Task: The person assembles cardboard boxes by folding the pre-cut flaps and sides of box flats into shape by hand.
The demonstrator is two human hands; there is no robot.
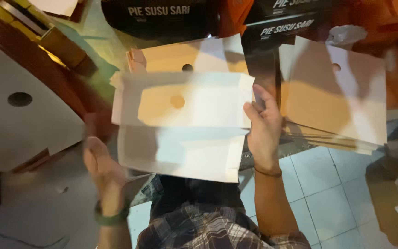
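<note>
Head view: right hand (263, 127) grips a half-folded white carton blank (183, 127); blurred left hand (100, 163), grip unclear; 1 stack of flat blanks (342, 101) remains unfolded.

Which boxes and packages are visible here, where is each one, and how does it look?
Held box blank: centre, white, flat, folded, round hole; right hand at its right edge, left hand near its lower left, blurred.
Blank stack: right, white and tan sheets, small hole.
Large blank: left, white, dark hole.
Black boxes: top, dark with white lettering.

Black printed boxes (162, 16) at top
</note>
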